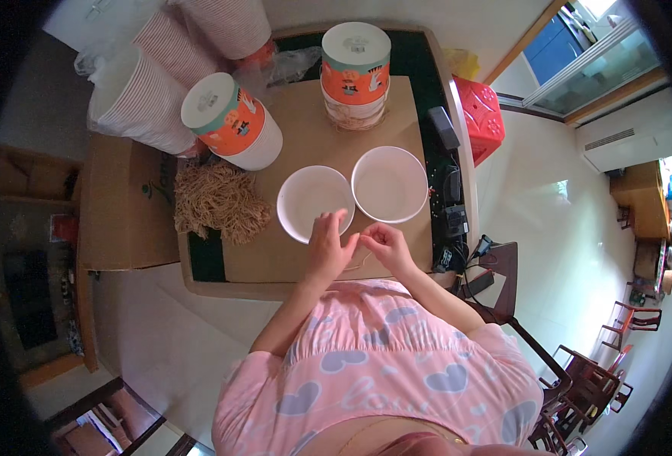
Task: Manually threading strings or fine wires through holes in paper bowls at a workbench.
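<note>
Close together on the cardboard sheet stand two white paper buckets, the left bucket [289, 199] and the right bucket [391, 182], mouths up. My left hand [327, 247] is over the near rim of the left bucket, thumb and forefinger apart. Beside it, my right hand [387, 247] pinches thumb and fingers together, its tips close to the left thumb. A thin tan string [361, 264] shows below and between my hands; its upper end is hidden by the fingers. To the left lies a heap of tan twisted strings [218, 199].
Orange-and-green printed buckets stand upside down in stacks, one left [233, 125] and one at the back [356, 72]. Bagged stacks of white buckets [142, 106] crowd the far left. Cables and adapters [455, 220] line the table's right edge, near a red stool [479, 118].
</note>
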Tool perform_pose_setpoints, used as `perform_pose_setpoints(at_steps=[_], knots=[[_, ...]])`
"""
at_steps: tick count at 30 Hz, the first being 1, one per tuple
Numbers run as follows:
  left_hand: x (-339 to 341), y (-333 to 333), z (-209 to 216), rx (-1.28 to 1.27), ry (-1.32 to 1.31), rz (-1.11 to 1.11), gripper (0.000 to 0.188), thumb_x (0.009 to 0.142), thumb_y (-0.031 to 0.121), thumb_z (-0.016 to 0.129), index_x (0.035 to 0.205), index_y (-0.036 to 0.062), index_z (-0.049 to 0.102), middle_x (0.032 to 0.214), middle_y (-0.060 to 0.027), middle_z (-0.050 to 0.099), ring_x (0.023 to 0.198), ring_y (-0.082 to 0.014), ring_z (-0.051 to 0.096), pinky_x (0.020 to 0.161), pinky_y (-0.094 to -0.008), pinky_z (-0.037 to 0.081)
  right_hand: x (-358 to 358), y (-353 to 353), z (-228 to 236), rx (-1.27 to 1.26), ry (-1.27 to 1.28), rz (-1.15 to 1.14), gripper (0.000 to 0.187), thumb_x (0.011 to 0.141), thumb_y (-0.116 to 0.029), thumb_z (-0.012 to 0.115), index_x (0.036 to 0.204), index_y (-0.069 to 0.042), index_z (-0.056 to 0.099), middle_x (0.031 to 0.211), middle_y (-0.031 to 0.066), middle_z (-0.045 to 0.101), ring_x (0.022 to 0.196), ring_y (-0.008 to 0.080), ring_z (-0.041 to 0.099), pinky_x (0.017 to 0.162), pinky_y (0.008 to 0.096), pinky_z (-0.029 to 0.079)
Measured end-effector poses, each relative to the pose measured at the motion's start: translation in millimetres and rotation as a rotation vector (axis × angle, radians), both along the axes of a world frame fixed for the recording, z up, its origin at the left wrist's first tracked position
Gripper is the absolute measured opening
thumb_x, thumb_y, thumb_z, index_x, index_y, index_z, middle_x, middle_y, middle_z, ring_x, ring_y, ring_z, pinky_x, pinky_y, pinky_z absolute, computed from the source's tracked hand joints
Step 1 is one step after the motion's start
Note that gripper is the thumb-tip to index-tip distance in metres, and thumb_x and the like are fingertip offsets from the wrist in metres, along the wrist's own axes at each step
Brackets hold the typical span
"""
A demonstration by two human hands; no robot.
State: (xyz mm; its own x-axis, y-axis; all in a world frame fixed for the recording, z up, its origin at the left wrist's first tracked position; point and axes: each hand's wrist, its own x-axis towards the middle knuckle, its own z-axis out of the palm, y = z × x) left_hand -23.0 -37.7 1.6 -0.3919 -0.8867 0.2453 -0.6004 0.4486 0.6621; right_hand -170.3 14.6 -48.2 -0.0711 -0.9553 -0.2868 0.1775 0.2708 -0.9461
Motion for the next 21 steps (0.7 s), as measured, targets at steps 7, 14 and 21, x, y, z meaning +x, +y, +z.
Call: perform_pose_setpoints(at_steps=[7,14,21], knots=[[20,-15,-35,0.180,-0.216,0.068,0.045,0.072,0.003,0.061,0.116,0.0041,0.051,0.105,-0.0141,0.057,0.098,-0.0313,0.056,0.080,-0.0403,0.047,26,-6,-17,-0.069,-0.030,-0.043,0.008,0.086,-0.009,0.061,0.089,-0.003,0.057,0.078,-0.0025,0.057,0.069,0.0038,0.052,0.061,0.0181,0.043],[40,-4,-1,0.465,0.027,0.111,0.038,0.075,0.001,0.056,0.112,-0.0008,0.053,0.092,-0.0176,0.063,0.081,-0.0241,0.064,0.072,-0.0332,0.050,51,-27,-21,-0.175,0.011,-0.161,0.009,0.085,-0.007,0.060,0.090,-0.001,0.056,0.084,0.0002,0.058,0.077,0.0071,0.056,0.070,0.0198,0.046],[44,4,-12,0.513,0.283,0.090,0.036,0.074,-0.001,0.056,0.110,-0.0019,0.055,0.087,-0.0125,0.064,0.080,-0.0181,0.064,0.072,-0.0303,0.050,57,-28,-15,-0.178,0.046,-0.142,0.009,0.084,-0.003,0.061,0.090,0.000,0.056,0.088,0.0025,0.059,0.081,0.0090,0.057,0.072,0.0222,0.048]])
